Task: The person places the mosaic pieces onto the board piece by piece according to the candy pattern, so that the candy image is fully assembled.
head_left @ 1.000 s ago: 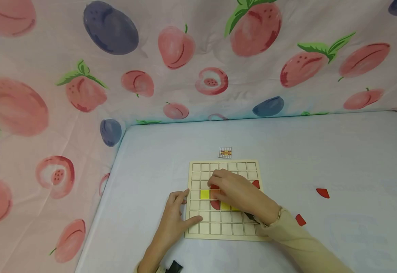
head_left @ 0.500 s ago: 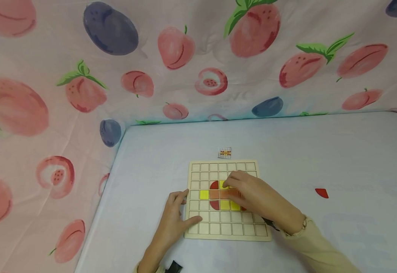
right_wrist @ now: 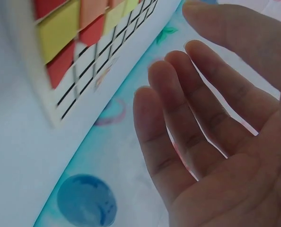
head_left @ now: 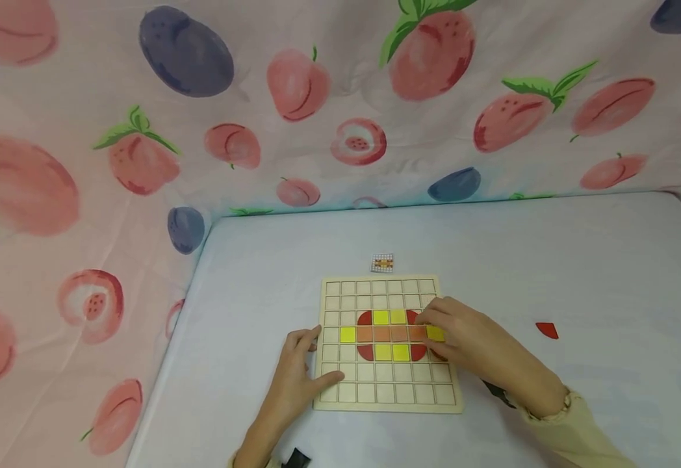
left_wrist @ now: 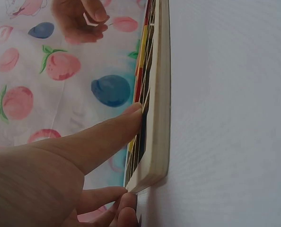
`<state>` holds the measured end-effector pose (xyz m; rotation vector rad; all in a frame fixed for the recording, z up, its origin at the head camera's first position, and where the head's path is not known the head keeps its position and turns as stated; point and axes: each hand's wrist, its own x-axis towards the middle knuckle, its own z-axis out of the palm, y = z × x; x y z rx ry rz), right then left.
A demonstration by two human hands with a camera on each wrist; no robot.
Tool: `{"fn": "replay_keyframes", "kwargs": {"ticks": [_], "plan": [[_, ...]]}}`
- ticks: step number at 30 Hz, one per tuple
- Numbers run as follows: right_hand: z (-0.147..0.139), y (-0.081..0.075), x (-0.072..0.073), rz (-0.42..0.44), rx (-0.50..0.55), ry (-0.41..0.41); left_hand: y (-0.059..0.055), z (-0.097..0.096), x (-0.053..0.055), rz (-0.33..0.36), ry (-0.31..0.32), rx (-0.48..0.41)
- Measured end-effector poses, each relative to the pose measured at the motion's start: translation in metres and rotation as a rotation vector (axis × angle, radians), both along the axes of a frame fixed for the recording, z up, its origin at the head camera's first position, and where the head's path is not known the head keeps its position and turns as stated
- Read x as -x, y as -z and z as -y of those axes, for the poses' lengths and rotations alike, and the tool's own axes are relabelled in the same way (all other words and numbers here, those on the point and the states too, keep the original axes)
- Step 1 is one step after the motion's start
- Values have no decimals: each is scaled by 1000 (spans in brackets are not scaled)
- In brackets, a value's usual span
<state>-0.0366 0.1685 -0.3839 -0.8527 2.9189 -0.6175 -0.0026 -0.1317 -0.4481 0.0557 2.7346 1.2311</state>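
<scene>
A light wooden grid board (head_left: 370, 392) lies flat on the table, with yellow square tiles (head_left: 401, 353), orange square tiles (head_left: 381, 333) and red rounded corner pieces (head_left: 366, 352) set in its middle rows. My left hand (head_left: 296, 374) holds the board's left side, thumb (left_wrist: 124, 120) on its top face and fingertips at its edge. My right hand (head_left: 472, 341) hovers over the board's right side, covering some cells there. Nothing sits between its loosely bent, spread fingers (right_wrist: 166, 90) in the right wrist view. A yellow tile (head_left: 435, 333) and red pieces (right_wrist: 62, 64) lie near that hand.
A small card (head_left: 383, 262) with a printed grid pattern lies just beyond the board. One loose red piece (head_left: 547, 330) rests on the white table (head_left: 580, 260) to the right. Fruit-printed cloth (head_left: 317, 149) hangs behind and at the left.
My right hand has moved right across the board, uncovering the middle tiles. The nearer of two loose red pieces has left its spot on the table. My left hand stays put.
</scene>
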Motion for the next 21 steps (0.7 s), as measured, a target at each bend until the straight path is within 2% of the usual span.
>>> {"fn": "replay_keyframes", "kwargs": {"ticks": [10,21], "plan": [[-33,9,-10,27,-11,44,4,0,1,-1,9,-3],[-61,16,-19,103,-66,148,3,2,0,12,-1,-8]]}}
